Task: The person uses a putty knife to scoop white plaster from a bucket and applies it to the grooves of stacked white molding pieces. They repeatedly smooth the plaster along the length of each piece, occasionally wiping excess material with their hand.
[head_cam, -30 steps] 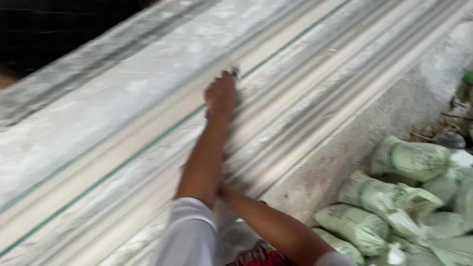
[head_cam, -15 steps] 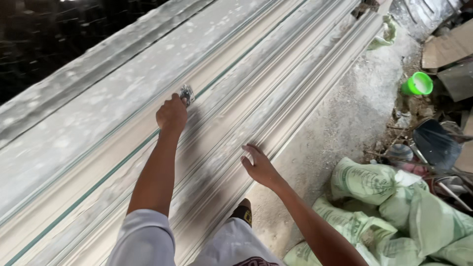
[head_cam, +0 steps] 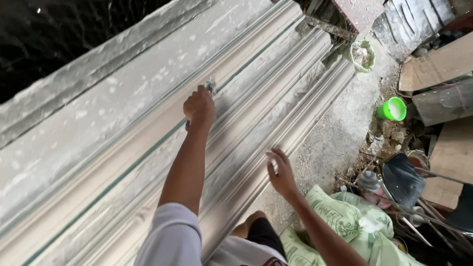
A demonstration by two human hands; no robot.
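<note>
A long grey-white moulded plaster strip (head_cam: 123, 148) with stepped ridges and a thin green line runs diagonally from lower left to upper right. My left hand (head_cam: 199, 107) is closed on a small metal scraping tool (head_cam: 211, 86), its tip pressed on the moulding's upper ridges. My right hand (head_cam: 280, 172) hovers with fingers loosely spread just off the moulding's lower edge, holding nothing that I can make out.
Pale green sacks (head_cam: 345, 216) lie on the dusty floor at lower right. A bright green bucket (head_cam: 392, 109) stands further right, amid boards (head_cam: 436, 64), a dark shovel blade (head_cam: 403, 180) and metal rods. A bag of rubble (head_cam: 362, 55) sits at the moulding's far end.
My left hand has slid with the tool further along the moulding. My right hand has lifted off the lower ridges. The view has swung toward the far end.
</note>
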